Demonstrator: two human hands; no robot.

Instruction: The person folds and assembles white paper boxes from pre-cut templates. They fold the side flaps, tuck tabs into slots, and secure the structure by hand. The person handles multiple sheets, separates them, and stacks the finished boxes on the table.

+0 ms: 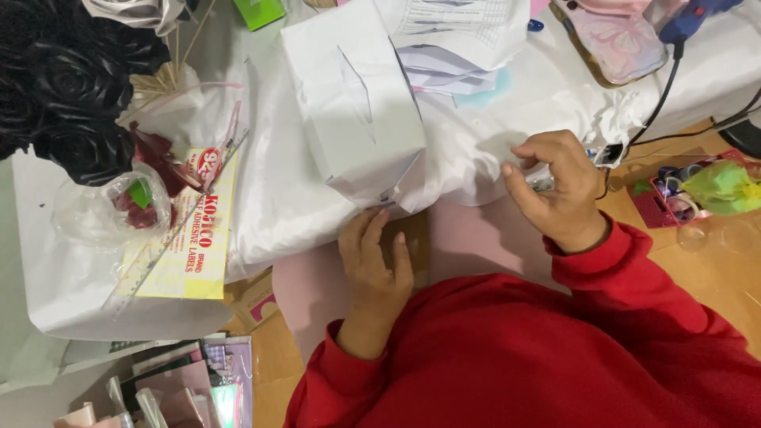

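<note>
Head view shows our left hand (372,257) low in the frame's centre, fingers loosely spread, flat against the edge of the white sheet (277,190) covering the surface. Our right hand (555,186), centre right, has its fingers curled narrowly around a small item we cannot identify, beside the white paper-wrapped box (353,103) at upper centre.

Bright, even indoor light, soft shadows under the hands, slight glare on white paper, mild blur.
</note>
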